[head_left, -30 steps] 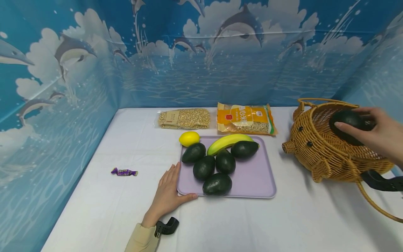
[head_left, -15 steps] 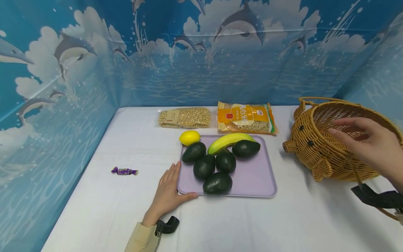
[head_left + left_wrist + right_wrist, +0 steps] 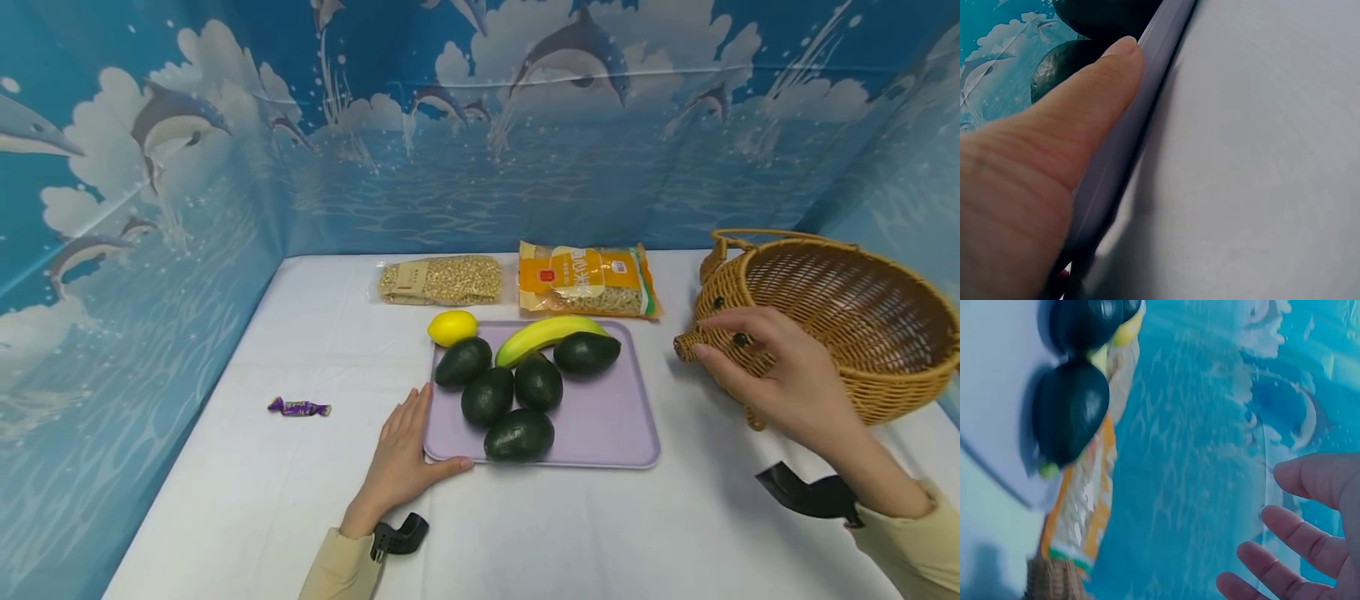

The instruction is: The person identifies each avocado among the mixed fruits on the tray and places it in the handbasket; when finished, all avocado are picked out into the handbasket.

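My left hand rests against the near left corner of the lilac tray, its thumb along the front rim; the left wrist view shows that thumb on the rim. Several dark green avocados lie in the tray, with a banana at its back and a lemon by the back left corner. In the air in front of the wicker pig basket hangs my right hand, holding nothing, fingers loosely bent and apart. The basket's visible inside shows no avocado; its near bottom is hidden.
Behind the tray lie a clear bag of yellow kernels and an orange grain packet. A purple wrapped candy is on the white tablecloth at the left. Dolphin-print curtains enclose the table.
My right hand held an avocado over the basket, let it go there, and has moved left out of the basket toward the tray. My left hand has stayed at the tray corner.
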`<state>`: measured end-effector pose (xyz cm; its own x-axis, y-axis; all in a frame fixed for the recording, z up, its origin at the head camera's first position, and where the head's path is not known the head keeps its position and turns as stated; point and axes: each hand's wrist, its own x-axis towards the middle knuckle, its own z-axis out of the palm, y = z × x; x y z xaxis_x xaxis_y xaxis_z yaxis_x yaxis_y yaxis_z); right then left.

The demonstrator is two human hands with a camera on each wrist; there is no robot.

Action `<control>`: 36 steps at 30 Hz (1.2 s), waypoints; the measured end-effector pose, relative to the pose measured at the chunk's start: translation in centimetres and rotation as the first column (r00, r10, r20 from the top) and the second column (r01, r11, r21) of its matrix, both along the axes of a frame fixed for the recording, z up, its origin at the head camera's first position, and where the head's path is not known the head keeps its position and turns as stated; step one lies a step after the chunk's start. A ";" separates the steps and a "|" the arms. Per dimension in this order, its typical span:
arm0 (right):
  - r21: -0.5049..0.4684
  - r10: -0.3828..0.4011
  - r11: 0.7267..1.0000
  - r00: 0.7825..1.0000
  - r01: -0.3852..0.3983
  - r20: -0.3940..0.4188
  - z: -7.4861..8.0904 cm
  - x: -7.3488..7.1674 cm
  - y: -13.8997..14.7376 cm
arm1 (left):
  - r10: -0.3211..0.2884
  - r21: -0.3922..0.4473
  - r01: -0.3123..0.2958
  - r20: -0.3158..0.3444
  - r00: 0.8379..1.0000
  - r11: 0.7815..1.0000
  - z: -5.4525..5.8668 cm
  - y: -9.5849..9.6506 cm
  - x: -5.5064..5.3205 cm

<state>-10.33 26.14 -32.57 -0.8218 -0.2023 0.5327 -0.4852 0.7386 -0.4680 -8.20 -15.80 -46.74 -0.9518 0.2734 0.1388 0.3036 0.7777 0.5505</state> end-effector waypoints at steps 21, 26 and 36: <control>0.030 0.129 0.990 0.982 -0.134 0.136 -4.8 -4.0 -6.8 | -0.001 -0.022 0.000 -0.005 1.000 1.000 0.1 0.0 -0.1; 0.024 0.165 0.985 0.969 -0.173 0.184 -5.8 -5.3 -7.5 | 0.000 -0.018 0.000 -0.009 1.000 1.000 0.1 -0.1 -0.1; 0.019 0.159 0.985 0.951 -0.170 0.267 -7.2 -6.5 -8.2 | 0.001 -0.020 -0.001 -0.002 1.000 1.000 0.1 0.0 0.0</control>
